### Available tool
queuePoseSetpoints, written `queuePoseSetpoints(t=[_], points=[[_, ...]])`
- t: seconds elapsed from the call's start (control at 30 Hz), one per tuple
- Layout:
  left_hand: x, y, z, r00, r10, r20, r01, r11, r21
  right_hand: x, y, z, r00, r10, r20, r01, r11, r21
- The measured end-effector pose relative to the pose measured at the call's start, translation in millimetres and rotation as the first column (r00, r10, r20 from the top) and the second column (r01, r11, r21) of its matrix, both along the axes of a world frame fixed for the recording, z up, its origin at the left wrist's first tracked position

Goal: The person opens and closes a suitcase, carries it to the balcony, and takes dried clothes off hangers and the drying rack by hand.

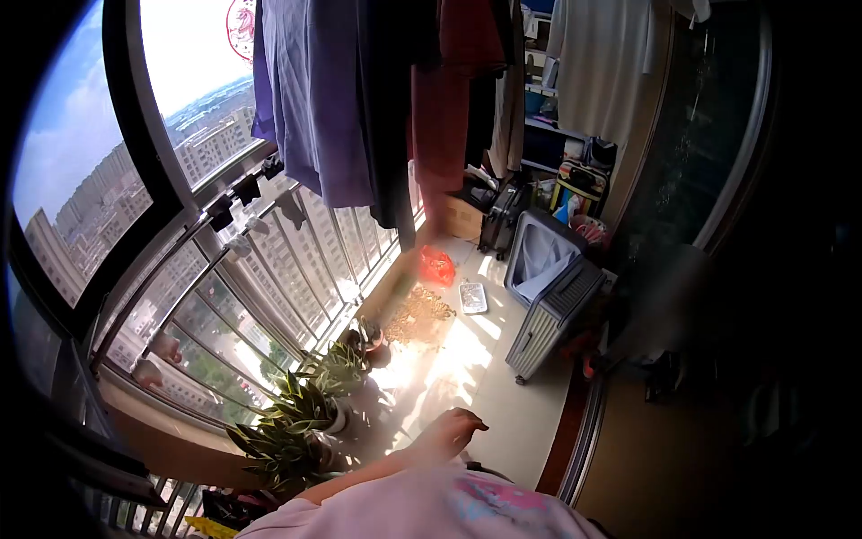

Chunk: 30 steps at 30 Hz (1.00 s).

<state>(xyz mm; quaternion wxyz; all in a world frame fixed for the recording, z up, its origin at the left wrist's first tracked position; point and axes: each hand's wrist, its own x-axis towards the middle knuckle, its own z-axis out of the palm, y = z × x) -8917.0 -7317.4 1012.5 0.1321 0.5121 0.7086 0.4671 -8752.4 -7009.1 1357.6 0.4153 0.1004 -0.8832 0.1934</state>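
My left hand (451,435) reaches in from the lower left, in front of my pink shirt (404,503). Its fingers are loosely bent to the right, and I see nothing in them. A dark curved edge (488,470) shows just below the hand; its kind is hidden. My right hand is out of view. Potted snake plants (296,404) stand left of the hand. Beyond it on the sunlit floor lie a spread of small brown pieces (417,316), a white tray (473,297) with something in it, and a red plastic bag (437,267).
A grey suitcase (558,314) stands partly open on the right. Clothes (323,108) hang overhead. A metal railing (242,314) and windows line the left. At the far end are a cardboard box (462,218), a black suitcase (503,216) and shelves. A door track (588,440) runs along the right.
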Motion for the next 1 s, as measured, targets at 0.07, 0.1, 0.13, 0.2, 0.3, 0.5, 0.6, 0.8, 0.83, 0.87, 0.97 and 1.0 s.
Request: queuePoseSetpoints(t=[0.07,0.1,0.13,0.2,0.3,0.5,0.6,0.8,0.83,0.87,0.97,1.0], points=[[-49,15,26,0.991,0.134,-0.03,-0.13,0.987,0.096,-30,12,5,0.993,0.017,0.115,-0.017,1.0,0.0],[-69,19,48,0.969,0.228,-0.091,-0.21,0.961,0.18,-48,20,16,0.99,0.03,0.136,-0.035,0.999,0.03],[-89,22,77,0.932,0.331,-0.144,-0.285,0.92,0.27,-62,27,21,0.985,0.039,0.171,-0.048,0.998,0.049],[-125,14,138,0.818,0.456,-0.351,-0.266,0.841,0.472,-96,35,66,0.985,0.084,0.153,-0.107,0.984,0.145],[-172,11,156,0.724,0.481,-0.495,-0.22,0.841,0.495,-156,36,170,0.981,0.186,0.046,-0.191,0.931,0.31],[-200,39,474,-0.07,0.587,-0.806,-0.013,0.808,0.589,-290,-1,264,0.911,0.309,-0.275,-0.092,0.8,0.593],[-219,38,568,-0.754,0.427,-0.498,-0.154,0.623,0.767,-387,-26,246,0.918,0.289,-0.27,-0.246,0.952,0.185],[-262,-15,671,-0.85,0.044,-0.524,-0.517,0.116,0.848,-518,-69,295,0.641,0.11,-0.76,0.105,0.968,0.229],[-259,-20,670,-0.86,-0.015,-0.51,-0.506,0.147,0.85,-531,-80,304,0.555,0.07,-0.829,0.184,0.961,0.205],[-256,-24,669,-0.873,-0.073,-0.483,-0.488,0.18,0.854,-542,-90,315,0.632,0.047,-0.773,0.144,0.974,0.176],[-260,-34,686,-0.828,-0.162,-0.537,-0.559,0.148,0.816,-559,-106,311,0.766,-0.012,-0.643,0.105,0.989,0.107],[-262,-33,690,-0.794,-0.177,-0.581,-0.603,0.109,0.79,-535,-100,332,0.961,-0.03,-0.275,0.101,0.963,0.249]])
